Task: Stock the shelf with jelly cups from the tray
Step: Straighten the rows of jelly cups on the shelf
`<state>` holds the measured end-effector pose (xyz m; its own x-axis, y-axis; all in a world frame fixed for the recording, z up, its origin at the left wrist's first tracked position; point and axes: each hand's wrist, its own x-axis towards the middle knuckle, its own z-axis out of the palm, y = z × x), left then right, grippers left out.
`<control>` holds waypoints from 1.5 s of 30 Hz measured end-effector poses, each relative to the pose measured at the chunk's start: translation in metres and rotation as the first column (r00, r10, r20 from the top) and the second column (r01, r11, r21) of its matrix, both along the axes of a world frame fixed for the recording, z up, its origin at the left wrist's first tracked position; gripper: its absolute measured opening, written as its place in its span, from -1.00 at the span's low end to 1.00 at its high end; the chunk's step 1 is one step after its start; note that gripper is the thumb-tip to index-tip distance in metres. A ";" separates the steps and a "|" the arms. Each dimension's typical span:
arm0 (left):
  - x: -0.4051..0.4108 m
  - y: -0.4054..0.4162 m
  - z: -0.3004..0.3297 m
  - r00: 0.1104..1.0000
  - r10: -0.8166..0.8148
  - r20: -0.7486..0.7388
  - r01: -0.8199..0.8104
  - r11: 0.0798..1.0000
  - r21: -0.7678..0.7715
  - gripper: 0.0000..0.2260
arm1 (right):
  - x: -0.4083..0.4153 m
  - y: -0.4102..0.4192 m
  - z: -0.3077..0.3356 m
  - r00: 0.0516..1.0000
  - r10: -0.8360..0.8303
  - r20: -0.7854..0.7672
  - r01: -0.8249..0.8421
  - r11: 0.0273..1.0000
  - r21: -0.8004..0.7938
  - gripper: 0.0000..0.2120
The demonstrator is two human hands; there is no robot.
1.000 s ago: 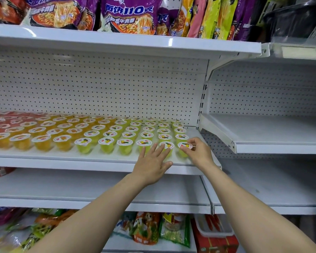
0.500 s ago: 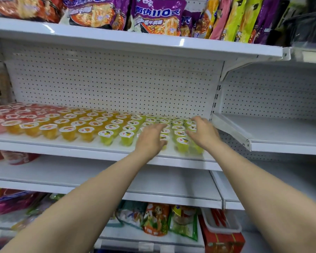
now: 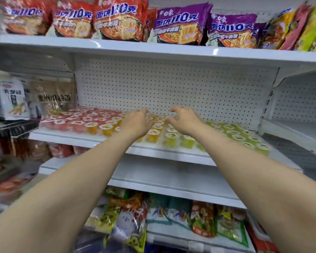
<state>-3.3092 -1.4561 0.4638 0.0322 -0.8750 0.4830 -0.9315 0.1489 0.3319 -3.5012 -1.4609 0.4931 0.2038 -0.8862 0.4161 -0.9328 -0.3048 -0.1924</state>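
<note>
Over the shelf [image 3: 117,141]: we hover above the jelly cups [image 3: 153,136], judging alignment.
Left hand [image 3: 136,123]: fingers loosely curled, holding nothing.
Right hand [image 3: 184,121]: likewise empty.

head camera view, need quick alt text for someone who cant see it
Two bare arms reach over rows of jelly cups on a white pegboard-backed shelf, the left hand and right hand hovering with fingers loosely curled and holding nothing. The cups run red, then orange and yellow, then green from left to right; instant noodle packets line the shelf above.
</note>
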 end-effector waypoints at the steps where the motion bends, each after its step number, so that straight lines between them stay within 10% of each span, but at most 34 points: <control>1: 0.018 0.004 0.001 1.000 -0.001 -0.003 0.001 1.000 0.002 -0.45 | 0.018 0.002 0.000 1.000 0.009 0.019 -0.009 1.000 0.004 -0.47; 17: 0.217 0.016 0.003 0.997 -0.003 -0.079 -0.001 0.999 -0.048 -0.47 | 0.205 -0.002 -0.004 0.996 0.083 -0.023 -0.084 0.996 -0.032 -0.51; 45: 0.474 -0.236 0.016 0.994 -0.081 -0.072 0.087 0.993 0.082 -0.57 | 0.446 -0.248 0.013 0.998 0.065 -0.022 -0.066 0.998 -0.004 -0.63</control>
<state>-2.8349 -1.6917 0.4801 -0.0124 -0.9139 0.4057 -0.8916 0.1938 0.4092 -3.0548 -1.7090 0.5057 0.2705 -0.8686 0.4152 -0.9148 -0.3663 -0.1704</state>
